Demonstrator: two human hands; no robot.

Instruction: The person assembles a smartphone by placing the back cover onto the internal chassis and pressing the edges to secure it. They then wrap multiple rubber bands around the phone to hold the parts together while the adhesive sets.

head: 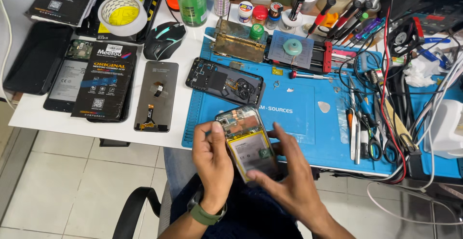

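Note:
An opened phone (247, 141), back cover off with battery and circuit board showing, is held over my lap at the front edge of the blue work mat (299, 123). My left hand (212, 164), with a green watch on the wrist, grips its left side, thumb along the edge. My right hand (289, 176) rests its fingers on the phone's lower right part, over the battery. A black rear frame (224, 81) with a camera cutout lies on the mat's left edge. A replacement screen (156, 95) lies face down on the white table.
Black boxes and another screen (89, 77) lie at the left, with a tape roll (122, 13) and a black mouse (163, 40). Tweezers and scissors (361, 133), screwdrivers, a small fan (402, 36) and tangled cables crowd the right. A green spray can (191, 0) stands at the back.

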